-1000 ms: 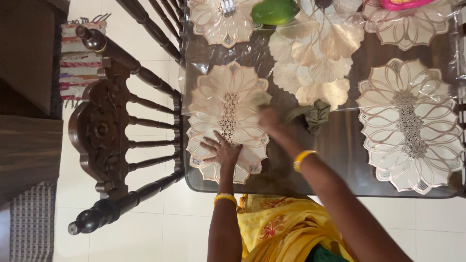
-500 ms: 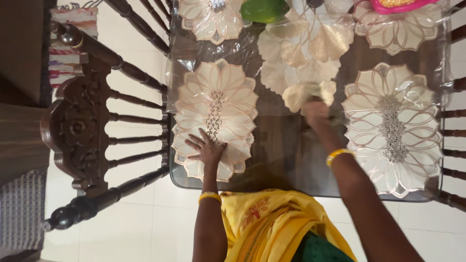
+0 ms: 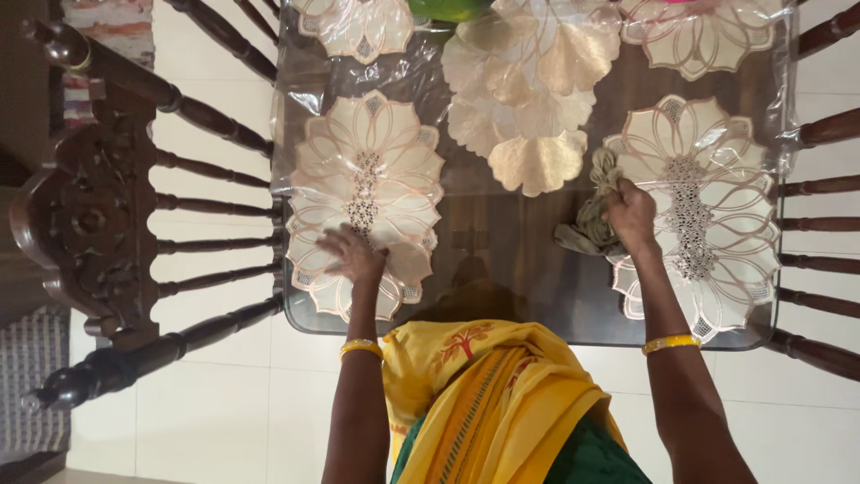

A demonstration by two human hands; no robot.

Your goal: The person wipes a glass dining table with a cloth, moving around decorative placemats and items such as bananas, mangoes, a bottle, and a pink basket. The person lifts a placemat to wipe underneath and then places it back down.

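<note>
R hand [image 3: 632, 215] gripping crumpled olive-grey cloth [image 3: 593, 224], fist closed round it, pressing at 9 o'clock edge of cream flower-shaped cut-work placemat [image 3: 694, 211]. L hand [image 3: 354, 254] lying flat, fingers spread, holding nothing, on 6 o'clock petals of matching mat [image 3: 363, 193]. Glass-topped dark wood table [image 3: 502, 260] w/ clear plastic cover. Judgement: wiping best w/ cloth kept bunched, short strokes, mat edge not lifted.

Glass-topped table [image 3: 528, 269], flower-shaped placemats [image 3: 367, 193], olive cloth [image 3: 591, 224]

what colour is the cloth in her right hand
Olive-grey cloth, bunched in the right hand; head view.
</note>
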